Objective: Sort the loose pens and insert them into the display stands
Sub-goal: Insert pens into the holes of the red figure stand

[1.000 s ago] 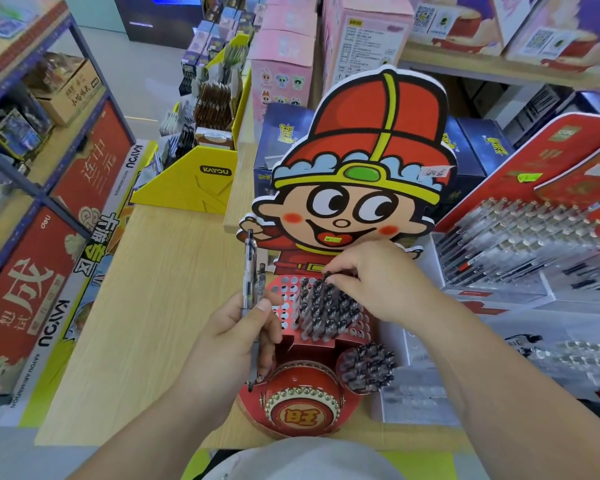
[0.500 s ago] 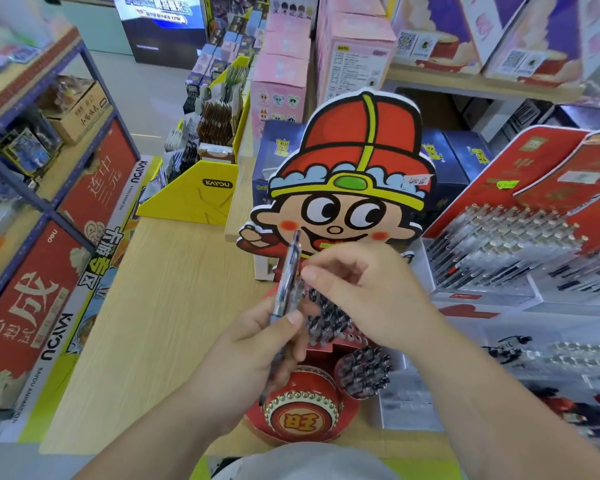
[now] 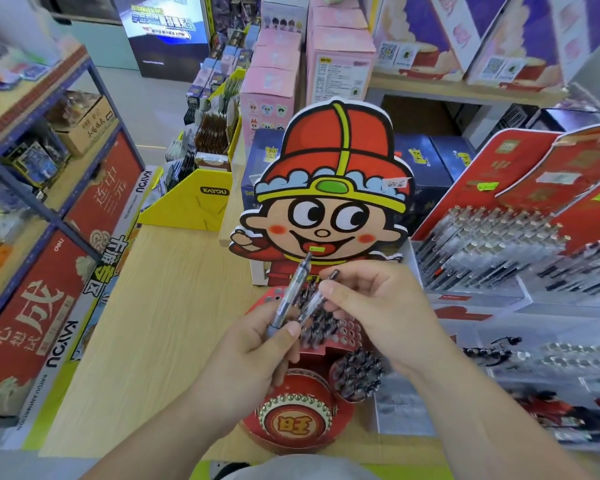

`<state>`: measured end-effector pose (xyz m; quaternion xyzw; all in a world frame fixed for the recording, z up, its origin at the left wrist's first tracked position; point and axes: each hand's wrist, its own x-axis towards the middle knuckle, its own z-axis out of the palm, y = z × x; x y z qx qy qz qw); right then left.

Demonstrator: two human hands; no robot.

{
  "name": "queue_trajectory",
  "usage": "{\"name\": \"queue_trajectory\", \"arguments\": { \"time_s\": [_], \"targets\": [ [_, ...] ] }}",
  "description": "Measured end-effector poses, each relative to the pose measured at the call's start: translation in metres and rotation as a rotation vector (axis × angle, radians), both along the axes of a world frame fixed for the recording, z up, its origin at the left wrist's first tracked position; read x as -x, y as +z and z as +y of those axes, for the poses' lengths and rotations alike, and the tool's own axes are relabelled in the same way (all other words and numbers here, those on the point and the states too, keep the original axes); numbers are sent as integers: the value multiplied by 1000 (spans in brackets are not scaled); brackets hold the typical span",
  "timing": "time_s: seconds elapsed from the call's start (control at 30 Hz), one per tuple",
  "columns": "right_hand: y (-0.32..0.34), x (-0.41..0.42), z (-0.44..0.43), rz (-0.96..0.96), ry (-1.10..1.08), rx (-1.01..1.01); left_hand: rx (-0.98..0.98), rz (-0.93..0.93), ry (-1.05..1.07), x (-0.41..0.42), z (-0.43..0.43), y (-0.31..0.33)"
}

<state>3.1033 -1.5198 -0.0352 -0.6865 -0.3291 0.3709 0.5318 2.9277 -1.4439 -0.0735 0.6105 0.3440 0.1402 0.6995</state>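
A second ago my right hand (image 3: 378,306) was down on the stand (image 3: 347,336), at the pens already seated in the holes. It has since lifted off and crossed to my left hand (image 3: 257,355), which has moved in over the stand. Now the right fingertips pinch a clear pen (image 3: 315,301) near its upper end. Its lower end sits by the left thumb, and I cannot tell whether the left has let it go. The left hand stays curled round a blue pen (image 3: 293,289), tilted up toward the cartoon board (image 3: 329,188). I judge one insertion done and the next pen being handed over. The stand rests on the surface (image 3: 160,306), directly below both hands, with open holes left.
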Motion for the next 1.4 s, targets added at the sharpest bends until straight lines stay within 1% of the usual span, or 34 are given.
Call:
{"name": "queue_trajectory", "arguments": {
  "time_s": [0.07,0.13,0.23,0.3,0.43,0.53,0.63,0.8,0.93,1.07,1.3,1.4],
  "targets": [
    [2,1,1,2,-11,-15,5,-3,41,0,-1,0],
    [8,-4,3,-29,-57,-47,34,0,126,0,-1,-1],
    [20,-17,5,-160,-145,-150,36,54,279,6,6,-10],
    [22,-23,10,-282,-150,-177,20,79,315,12,11,-19],
    [12,-20,25,-531,-64,-48,41,49,373,19,14,-22],
    [-1,-16,37,-631,-6,35,64,12,371,20,16,-19],
    [-11,-16,45,-712,52,117,57,22,340,19,22,-19],
    [-22,-19,49,-721,129,189,44,34,297,20,31,-24],
    [-25,-20,52,-699,129,180,54,24,279,18,33,-27],
    [-25,-19,53,-712,185,200,64,13,264,16,34,-26],
    [-30,-18,57,-795,311,364,64,10,250,17,34,-29],
    [-28,-15,60,-829,323,401,73,5,252,18,32,-31]
  ]
}}
